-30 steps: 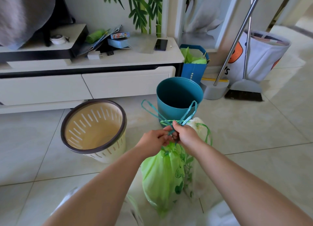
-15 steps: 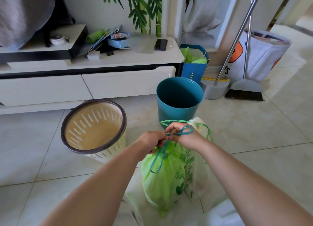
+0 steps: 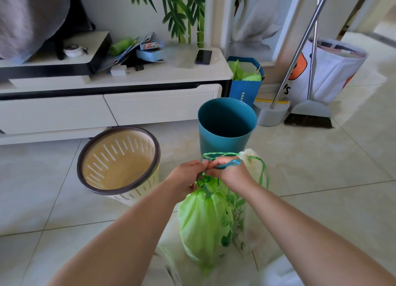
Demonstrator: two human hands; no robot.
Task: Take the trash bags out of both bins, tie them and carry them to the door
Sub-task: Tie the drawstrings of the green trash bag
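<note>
Two bare forearms reach in from the near edge and meet at the middle of the view. The left hand (image 3: 186, 176) and right hand (image 3: 230, 173) touch at the fingertips, both pinching the teal drawstring (image 3: 227, 165) of a green bag (image 3: 205, 223). One loop of the string lies across the back of the right hand; another arches just beyond the knuckles. The bag hangs straight below the hands, its neck gathered tight right under them and its body bulging down toward the floor (image 3: 321, 178). Just right of it, partly behind the right wrist, sits a pale second bag (image 3: 249, 221) with green loops standing up beside the right hand.

Farther off, just beyond the hands, stands a teal bin (image 3: 225, 133), upright with no bag in it. To the left of the hands a cream slotted bin (image 3: 117, 163) with a dark rim tilts toward the viewer, also without a bag. Behind both runs a low white cabinet (image 3: 150, 106) along the wall. At far right a broom (image 3: 308, 116) leans by a white sack (image 3: 330, 71).
</note>
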